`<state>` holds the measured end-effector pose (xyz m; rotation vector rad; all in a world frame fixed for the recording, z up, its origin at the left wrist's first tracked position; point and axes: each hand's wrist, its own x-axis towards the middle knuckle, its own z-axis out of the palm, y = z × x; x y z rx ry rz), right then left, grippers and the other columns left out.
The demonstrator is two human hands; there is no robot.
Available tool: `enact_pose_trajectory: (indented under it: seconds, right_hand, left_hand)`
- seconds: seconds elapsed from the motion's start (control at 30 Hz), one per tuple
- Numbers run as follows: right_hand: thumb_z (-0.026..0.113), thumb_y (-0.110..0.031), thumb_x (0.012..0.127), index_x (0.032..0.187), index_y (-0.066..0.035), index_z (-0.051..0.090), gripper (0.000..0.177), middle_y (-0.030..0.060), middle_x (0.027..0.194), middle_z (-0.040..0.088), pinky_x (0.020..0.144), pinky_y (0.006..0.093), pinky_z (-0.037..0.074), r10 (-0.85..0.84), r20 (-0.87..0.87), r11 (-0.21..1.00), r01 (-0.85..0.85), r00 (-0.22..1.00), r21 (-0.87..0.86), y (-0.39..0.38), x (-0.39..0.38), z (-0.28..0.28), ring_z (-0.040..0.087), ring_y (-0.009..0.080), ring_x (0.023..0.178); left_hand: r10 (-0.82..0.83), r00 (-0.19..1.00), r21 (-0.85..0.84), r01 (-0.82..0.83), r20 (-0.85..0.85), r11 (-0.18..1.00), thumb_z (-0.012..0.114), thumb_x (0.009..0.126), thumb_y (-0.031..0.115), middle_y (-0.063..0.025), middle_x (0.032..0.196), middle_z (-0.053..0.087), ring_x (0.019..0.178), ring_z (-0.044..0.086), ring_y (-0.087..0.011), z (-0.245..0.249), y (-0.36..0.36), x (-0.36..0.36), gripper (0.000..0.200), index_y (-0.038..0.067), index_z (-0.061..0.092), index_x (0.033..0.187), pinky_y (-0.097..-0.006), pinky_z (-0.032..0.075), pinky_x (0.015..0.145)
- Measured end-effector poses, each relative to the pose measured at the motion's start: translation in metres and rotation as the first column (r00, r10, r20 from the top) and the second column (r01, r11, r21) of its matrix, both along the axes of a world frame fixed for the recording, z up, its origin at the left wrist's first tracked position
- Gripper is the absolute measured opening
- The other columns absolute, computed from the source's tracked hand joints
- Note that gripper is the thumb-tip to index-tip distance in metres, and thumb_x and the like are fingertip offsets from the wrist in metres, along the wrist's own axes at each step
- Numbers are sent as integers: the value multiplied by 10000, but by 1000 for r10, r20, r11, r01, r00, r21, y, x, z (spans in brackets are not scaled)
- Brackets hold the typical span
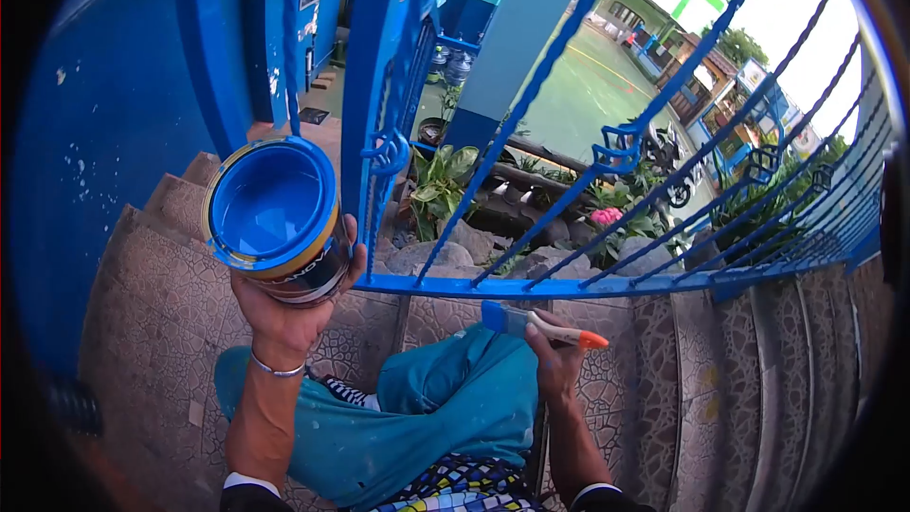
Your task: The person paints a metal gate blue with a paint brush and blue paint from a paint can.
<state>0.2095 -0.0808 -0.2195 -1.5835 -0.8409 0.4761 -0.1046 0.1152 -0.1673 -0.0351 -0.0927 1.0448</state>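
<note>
My left hand (294,318) is wrapped round the lower part of an open paint can (308,275), raised beside the railing. Blue paint (270,213) fills much of the can, and blue smears coat its rim. In my right hand (559,360) is a paintbrush (540,327) with a pale handle and an orange end. Its blue-coated bristles point left, just below the bottom bar (531,286) of the blue railing. Twisted blue bars (559,47) rise from that bar in front of me.
Patterned tiled steps (654,360) curve round beneath me and to the right. At the left stands a blue wall (104,161) with chipped spots. Behind the railing are rocks (427,256), leafy plants (441,185) and a pink flower (607,216). My legs in teal trousers (379,436) rest on the steps.
</note>
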Motion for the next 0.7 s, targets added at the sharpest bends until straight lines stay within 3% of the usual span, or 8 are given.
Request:
enact_pose_trajectory:
  seconds: [0.07,0.17,0.27,0.53,0.7]
  right_hand:
    - [800,-94,956,1268,55,737,351,143,1061,788,818,324,623,-44,-222,988,76,974,135,-14,27,-14,776,209,913]
    - [743,-111,983,1262,74,703,337,140,1018,783,733,335,640,150,-546,935,61,824,350,-23,39,6,770,203,813]
    - [705,-132,997,1223,82,690,311,124,992,780,676,346,645,219,-671,919,80,709,385,-31,54,1,761,193,773]
    - [739,-132,983,1227,67,687,320,121,1021,777,689,342,642,240,-706,926,62,666,373,-42,77,-7,759,185,814]
    - [759,-61,953,1252,68,684,334,135,1069,780,743,355,648,270,-622,888,60,735,457,-47,85,40,766,202,869]
  left_hand:
    - [-39,998,68,43,-48,997,577,968,744,-252,1595,515,1506,466,-455,0,-4,10,976,53,416,1638,-674,411,1219]
    - [-75,993,64,82,-95,995,602,969,713,-242,1592,518,1506,463,-436,15,-17,27,958,47,421,1635,-658,407,1228]
    - [-95,986,130,112,-136,985,634,1011,585,-222,1592,514,1511,444,-413,29,-32,43,825,50,453,1612,-644,402,1237]
    - [-145,971,74,162,-188,984,667,999,496,-173,1618,518,1519,437,-380,37,-65,70,783,49,460,1607,-625,404,1235]
    - [-167,962,39,179,-217,983,697,964,484,-152,1594,550,1492,475,-359,22,-77,84,747,62,541,1560,-591,436,1201]
